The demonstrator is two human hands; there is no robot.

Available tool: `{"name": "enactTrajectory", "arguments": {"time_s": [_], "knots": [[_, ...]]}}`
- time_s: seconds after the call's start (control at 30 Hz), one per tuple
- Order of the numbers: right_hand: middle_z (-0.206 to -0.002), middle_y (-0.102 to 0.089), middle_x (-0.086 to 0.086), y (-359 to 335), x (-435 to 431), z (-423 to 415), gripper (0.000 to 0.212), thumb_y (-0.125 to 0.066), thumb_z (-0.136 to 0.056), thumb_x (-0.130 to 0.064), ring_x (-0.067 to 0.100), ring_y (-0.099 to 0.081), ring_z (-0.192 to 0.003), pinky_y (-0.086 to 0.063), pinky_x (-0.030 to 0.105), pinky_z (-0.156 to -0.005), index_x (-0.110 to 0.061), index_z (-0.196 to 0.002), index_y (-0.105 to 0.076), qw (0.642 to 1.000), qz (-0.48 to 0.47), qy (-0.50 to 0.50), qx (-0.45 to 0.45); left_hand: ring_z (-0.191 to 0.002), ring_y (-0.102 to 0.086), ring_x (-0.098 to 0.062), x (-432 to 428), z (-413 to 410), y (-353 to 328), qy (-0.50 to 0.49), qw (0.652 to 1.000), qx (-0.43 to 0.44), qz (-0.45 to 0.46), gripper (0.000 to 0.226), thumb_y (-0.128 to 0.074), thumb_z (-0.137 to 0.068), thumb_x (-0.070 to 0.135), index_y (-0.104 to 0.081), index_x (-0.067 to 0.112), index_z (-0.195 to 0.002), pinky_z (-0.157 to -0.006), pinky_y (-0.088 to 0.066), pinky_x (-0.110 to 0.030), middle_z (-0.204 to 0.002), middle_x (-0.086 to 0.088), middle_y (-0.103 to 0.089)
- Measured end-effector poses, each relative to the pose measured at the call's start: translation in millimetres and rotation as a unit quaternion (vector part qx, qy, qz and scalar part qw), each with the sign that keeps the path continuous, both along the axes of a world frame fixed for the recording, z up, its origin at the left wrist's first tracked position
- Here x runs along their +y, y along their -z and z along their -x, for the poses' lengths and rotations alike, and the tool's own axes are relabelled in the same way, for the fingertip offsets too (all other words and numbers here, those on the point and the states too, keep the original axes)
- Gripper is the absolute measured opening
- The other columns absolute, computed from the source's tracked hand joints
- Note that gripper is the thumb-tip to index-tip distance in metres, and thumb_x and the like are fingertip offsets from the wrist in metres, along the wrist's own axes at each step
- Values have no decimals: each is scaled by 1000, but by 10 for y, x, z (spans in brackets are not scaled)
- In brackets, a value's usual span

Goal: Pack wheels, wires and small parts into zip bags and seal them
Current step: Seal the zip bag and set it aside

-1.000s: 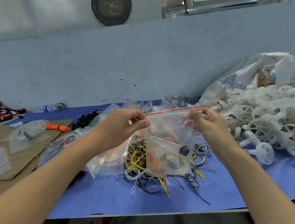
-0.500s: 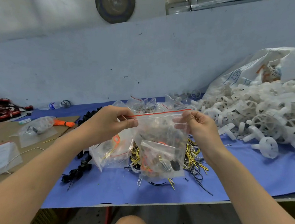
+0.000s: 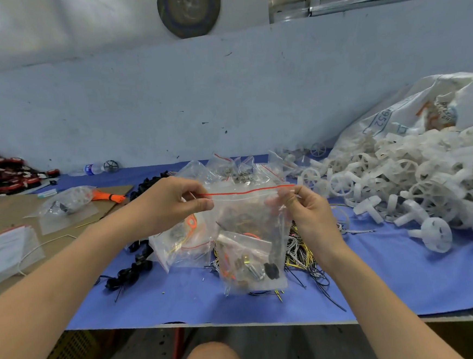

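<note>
A clear zip bag (image 3: 248, 235) is held up above the middle of the bench (image 3: 379, 281), near its front edge, with its red-lined top strip stretched level between both hands. The strip's left end is pinched by the left hand (image 3: 172, 204) between thumb and curled fingers; the right end is pinched by the right hand (image 3: 306, 213). Small parts — a black piece, metal bits, orange wire — are gathered in the bag's bottom. A tangle of wires (image 3: 300, 253) lies on the blue cover behind it. White plastic wheels (image 3: 414, 190) are heaped toward the bench's right end, and more filled bags (image 3: 186, 240) lie just left of the held one.
</note>
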State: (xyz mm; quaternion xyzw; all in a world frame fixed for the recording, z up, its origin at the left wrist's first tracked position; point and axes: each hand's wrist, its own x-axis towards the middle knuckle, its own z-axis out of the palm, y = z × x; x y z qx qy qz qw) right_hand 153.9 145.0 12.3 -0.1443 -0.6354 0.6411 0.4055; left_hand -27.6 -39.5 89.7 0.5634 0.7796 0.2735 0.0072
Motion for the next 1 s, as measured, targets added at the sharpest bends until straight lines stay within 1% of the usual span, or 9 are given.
{"name": "enactTrajectory", "arguments": {"time_s": [0.17, 0.33, 0.47, 0.57, 0.63, 0.73, 0.8, 0.87, 1.0], "knots": [[-84, -78, 1, 62, -48, 8, 23, -70, -83, -34, 7, -70, -78, -50, 13, -70, -13, -89, -76, 1000, 0, -25, 5, -71, -64, -4, -18, -8, 7, 1, 1000, 5, 7, 7, -69, -89, 35, -72, 29, -86, -68, -51, -23, -79, 10, -71], [-88, -77, -1, 66, -33, 53, 19, -69, -91, -31, 6, -70, -76, -49, 12, -65, -14, -88, -77, 1000, -1, -27, 14, -75, -67, -6, -42, 58, 12, -7, 1000, -6, 14, 10, -67, -86, 44, -71, 35, -85, -74, -55, -30, -81, 11, -71], [-87, -77, -1, 77, -29, 88, 19, -70, -90, -32, 7, -69, -73, -49, 13, -63, -15, -85, -77, 1000, -1, -10, 17, -74, -66, -6, -46, 104, 28, -5, 1000, -9, 13, 23, -62, -78, 60, -70, 40, -86, -75, -54, -33, -81, 13, -72], [-87, -77, 0, 89, -20, 121, 18, -69, -91, -31, 9, -69, -72, -49, 14, -63, -16, -85, -76, 1000, 2, -1, 14, -76, -67, -5, -33, 120, 36, -1, 1000, -5, 12, 27, -61, -77, 63, -70, 40, -88, -75, -56, -34, -83, 15, -71], [-90, -77, 0, 98, -22, 137, 16, -68, -93, -30, 10, -70, -74, -51, 15, -65, -17, -87, -75, 1000, 3, -2, 14, -84, -66, -3, -20, 97, 26, 3, 1000, 3, 7, 28, -61, -77, 64, -68, 42, -94, -75, -54, -28, -90, 20, -69], [-90, -77, 0, 100, -42, 154, 16, -66, -94, -27, 10, -71, -76, -52, 16, -64, -13, -93, -73, 1000, -3, -9, 22, -100, -57, 4, 68, -35, -9, 3, 999, 37, -22, 44, -57, -76, 68, -56, 46, -113, -80, -43, -11, -105, 24, -62], [-88, -77, 0, 96, -70, 160, 18, -66, -95, -23, 7, -71, -72, -51, 14, -61, -6, -95, -71, 999, -10, -20, 33, -103, -54, 7, 194, -181, -34, 18, 998, 48, -21, 51, -57, -79, 66, -56, 39, -122, -81, -41, -6, -110, 22, -61], [-84, -77, -3, 91, -93, 161, 19, -65, -95, -21, 5, -70, -69, -51, 13, -59, -3, -95, -71, 999, -19, -22, 40, -99, -56, 8, 349, -313, -49, 40, 998, 50, 0, 42, -61, -86, 56, -64, 29, -119, -81, -40, -2, -107, 19, -65], [-76, -73, -8, 96, -97, 149, 17, -65, -95, -16, 1, -66, -65, -48, 11, -58, -2, -90, -72, 998, -29, -7, 48, -90, -62, -2, 558, -439, -60, 49, 996, 74, 29, 23, -63, -93, 39, -72, 22, -105, -77, -44, -13, -97, 12, -71]]}}
